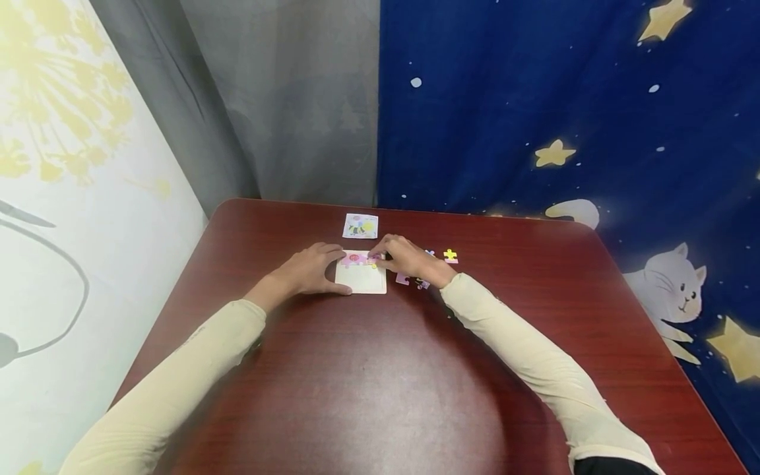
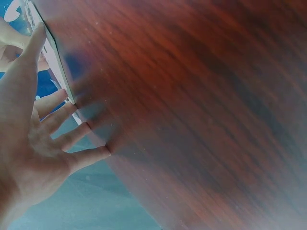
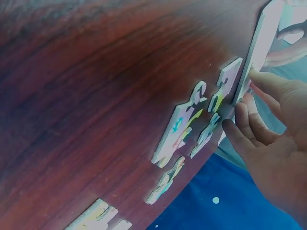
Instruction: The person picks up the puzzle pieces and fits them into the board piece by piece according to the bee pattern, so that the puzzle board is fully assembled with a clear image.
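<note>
A white puzzle tray lies on the table, with pink jigsaw pieces along its far side. My left hand rests at the tray's left side, thumb at the near edge. In the left wrist view its fingers are spread and nearly straight, their tips at the table. My right hand is over the tray's far right corner, pinching a pink jigsaw piece between thumb and forefinger. Part of that piece is hidden by the fingers.
Loose jigsaw pieces lie right of the tray, some partly under my right forearm. A yellow piece sits farther right. Beyond the tray is a picture card. Curtains hang behind the table.
</note>
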`<state>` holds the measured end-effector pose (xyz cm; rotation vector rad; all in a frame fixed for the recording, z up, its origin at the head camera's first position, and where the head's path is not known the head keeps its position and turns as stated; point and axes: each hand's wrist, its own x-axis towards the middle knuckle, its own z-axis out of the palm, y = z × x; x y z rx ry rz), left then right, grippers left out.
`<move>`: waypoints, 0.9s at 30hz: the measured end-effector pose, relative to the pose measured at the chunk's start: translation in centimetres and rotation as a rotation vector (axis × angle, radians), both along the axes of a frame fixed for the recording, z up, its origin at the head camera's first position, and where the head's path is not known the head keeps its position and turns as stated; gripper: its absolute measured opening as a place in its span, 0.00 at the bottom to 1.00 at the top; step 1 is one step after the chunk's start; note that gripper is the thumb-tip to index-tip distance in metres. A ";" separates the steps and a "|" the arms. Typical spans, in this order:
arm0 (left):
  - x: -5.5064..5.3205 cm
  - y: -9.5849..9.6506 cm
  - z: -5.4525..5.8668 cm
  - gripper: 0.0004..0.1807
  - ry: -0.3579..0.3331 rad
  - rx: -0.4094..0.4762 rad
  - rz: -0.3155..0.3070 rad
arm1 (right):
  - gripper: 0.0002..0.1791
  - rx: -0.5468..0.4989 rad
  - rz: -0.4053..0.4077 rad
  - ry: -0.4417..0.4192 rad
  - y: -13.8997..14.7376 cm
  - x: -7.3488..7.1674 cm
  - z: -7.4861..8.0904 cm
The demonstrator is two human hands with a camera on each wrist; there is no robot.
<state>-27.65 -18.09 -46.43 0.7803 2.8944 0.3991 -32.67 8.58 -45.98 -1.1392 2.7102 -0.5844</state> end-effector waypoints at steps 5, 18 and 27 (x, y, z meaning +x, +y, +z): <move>0.1 0.1 0.0 0.56 0.003 -0.001 -0.001 | 0.16 0.010 0.010 -0.007 0.0 0.1 0.2; 0.2 0.1 0.1 0.55 0.003 0.002 -0.008 | 0.16 0.025 0.005 0.006 -0.3 0.2 0.3; -0.1 0.0 -0.1 0.57 0.000 0.002 -0.003 | 0.18 0.004 -0.013 0.024 -0.4 0.2 0.1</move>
